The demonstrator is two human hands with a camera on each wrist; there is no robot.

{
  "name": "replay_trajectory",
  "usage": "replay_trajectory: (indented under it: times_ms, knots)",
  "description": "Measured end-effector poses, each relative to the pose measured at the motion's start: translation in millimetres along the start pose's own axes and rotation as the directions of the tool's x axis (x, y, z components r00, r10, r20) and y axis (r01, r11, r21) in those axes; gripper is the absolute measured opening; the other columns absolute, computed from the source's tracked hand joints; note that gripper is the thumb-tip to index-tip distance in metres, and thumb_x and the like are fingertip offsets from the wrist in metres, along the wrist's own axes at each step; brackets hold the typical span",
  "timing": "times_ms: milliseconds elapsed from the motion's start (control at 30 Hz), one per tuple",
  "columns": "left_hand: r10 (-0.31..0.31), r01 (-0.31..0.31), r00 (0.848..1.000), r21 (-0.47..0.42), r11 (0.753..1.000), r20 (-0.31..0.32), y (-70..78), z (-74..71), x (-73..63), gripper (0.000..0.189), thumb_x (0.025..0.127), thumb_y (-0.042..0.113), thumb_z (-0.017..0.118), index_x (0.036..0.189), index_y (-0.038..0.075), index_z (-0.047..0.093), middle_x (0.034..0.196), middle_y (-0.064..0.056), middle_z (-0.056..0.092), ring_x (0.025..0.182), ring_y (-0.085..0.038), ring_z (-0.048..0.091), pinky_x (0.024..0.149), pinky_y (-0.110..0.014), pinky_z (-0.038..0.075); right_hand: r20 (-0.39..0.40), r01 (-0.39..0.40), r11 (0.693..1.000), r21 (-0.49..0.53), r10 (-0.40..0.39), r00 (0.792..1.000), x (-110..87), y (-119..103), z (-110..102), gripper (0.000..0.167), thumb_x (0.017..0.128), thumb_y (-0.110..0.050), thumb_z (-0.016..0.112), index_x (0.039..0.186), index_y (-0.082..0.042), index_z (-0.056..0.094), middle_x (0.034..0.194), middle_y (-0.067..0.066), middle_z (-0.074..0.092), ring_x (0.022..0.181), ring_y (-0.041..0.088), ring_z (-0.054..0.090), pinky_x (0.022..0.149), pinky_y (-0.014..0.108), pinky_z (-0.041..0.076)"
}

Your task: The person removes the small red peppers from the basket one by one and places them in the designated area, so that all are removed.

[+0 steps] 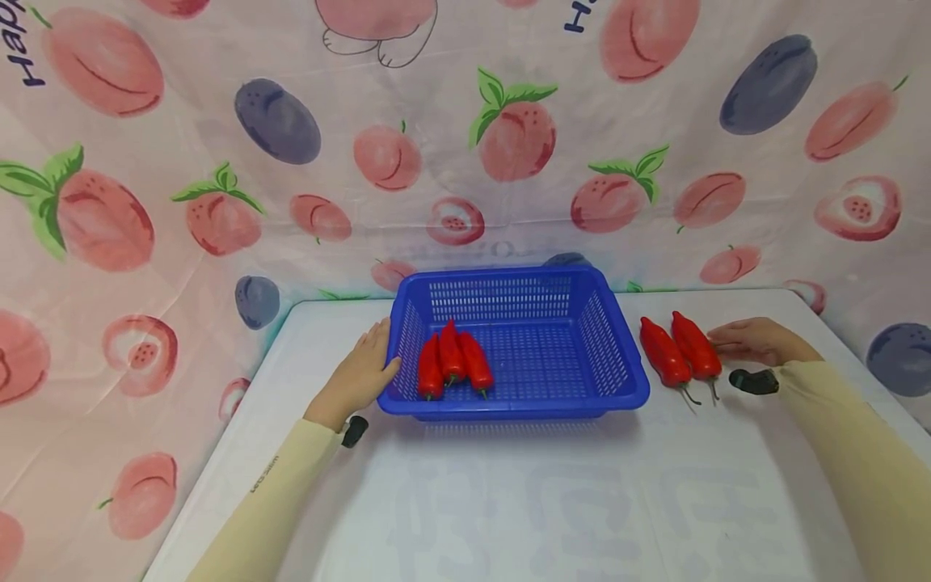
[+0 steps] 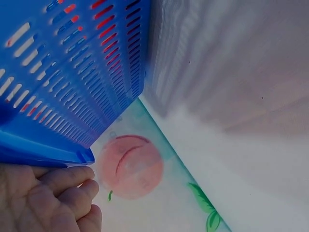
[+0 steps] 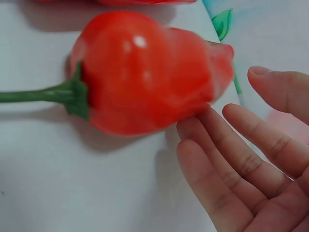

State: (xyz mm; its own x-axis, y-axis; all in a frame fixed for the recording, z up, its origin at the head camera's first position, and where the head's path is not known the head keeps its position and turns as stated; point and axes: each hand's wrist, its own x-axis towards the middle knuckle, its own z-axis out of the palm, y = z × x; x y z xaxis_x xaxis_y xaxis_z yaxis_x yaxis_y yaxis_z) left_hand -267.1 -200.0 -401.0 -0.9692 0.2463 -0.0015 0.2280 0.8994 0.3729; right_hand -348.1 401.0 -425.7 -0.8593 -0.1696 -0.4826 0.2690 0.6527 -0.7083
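Observation:
My left hand (image 1: 356, 380) rests at the left rim of a blue plastic basket (image 1: 625, 388), its fingers stretched along the rim and its thumb apart. In the left wrist view, its slightly bent fingers (image 2: 67, 186) lie against the basket's edge. Three red peppers (image 1: 452, 356) lie side by side in the basket's left part. To the right of the basket, two more red peppers with green stems rest on the table. Beside the nearer one (image 3: 140, 72), my right hand (image 1: 760, 339) has spread fingers, the fingertips at its side and the thumb apart.
A white-covered table (image 1: 509, 501) carries everything. Behind it and at its sides hangs a pink cloth (image 1: 451, 105) printed with fruit. The second loose pepper (image 1: 663, 352) lies between the basket's right wall and the pepper by my right hand.

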Motion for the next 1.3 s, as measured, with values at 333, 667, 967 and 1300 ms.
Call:
replay_trajectory:
  times_ms: [333, 667, 967, 1300]
  knots:
    - [-0.007, 0.007, 1.000, -0.007, 1.000, -0.002, 1.1, -0.9, 0.6, 0.071, 0.097, 0.029, 0.040, 0.149, -0.004, 0.004, 0.157, -0.020, 0.011, 0.146, -0.037, 0.010, 0.120, -0.048, 0.010, 0.008, 0.069, 0.997, 0.018, -0.069, 0.998, -4.5, -5.4, -13.4, 0.070, 0.099, -0.034, 0.042, 0.141, 0.017, 0.018, 0.134, 0.029, 0.050, 0.108, 0.020, 0.065, 0.101, 0.045, 0.044]
    - [-0.002, 0.002, 1.000, -0.010, 1.000, -0.005, 1.5, -0.9, -0.3, 0.071, 0.097, 0.028, 0.040, 0.149, -0.005, 0.005, 0.157, -0.020, 0.011, 0.146, -0.037, 0.009, 0.120, -0.048, 0.010, 0.000, 0.140, 0.990, 0.023, -0.140, 0.990, -8.5, -5.5, -22.4, 0.069, 0.099, -0.032, 0.043, 0.143, 0.014, 0.018, 0.132, 0.016, 0.057, 0.097, -0.005, 0.063, 0.098, 0.040, 0.049]
    - [-0.014, 0.014, 1.000, -0.020, 1.000, -0.005, 1.1, 0.0, -0.5, 0.071, 0.097, 0.029, 0.040, 0.149, -0.003, 0.004, 0.158, -0.019, 0.011, 0.146, -0.036, 0.009, 0.120, -0.048, 0.010, 0.016, 0.210, 0.965, 0.158, -0.215, 0.976, -15.0, -17.5, -30.4, 0.025, 0.100, -0.022, 0.042, 0.119, -0.028, 0.058, 0.098, -0.028, 0.064, 0.093, -0.010, 0.062, 0.082, 0.017, 0.054]
    - [-0.019, 0.019, 1.000, -0.024, 1.000, -0.001, 0.3, 1.7, -1.0, 0.071, 0.097, 0.029, 0.040, 0.150, -0.003, 0.004, 0.158, -0.019, 0.010, 0.146, -0.037, 0.009, 0.120, -0.048, 0.010, 0.029, 0.253, 0.966, 0.060, -0.255, 0.966, -20.8, -42.4, -30.0, 0.049, 0.100, -0.028, 0.041, 0.145, -0.008, 0.035, 0.101, -0.034, 0.058, 0.094, -0.015, 0.058, 0.081, 0.015, 0.053]
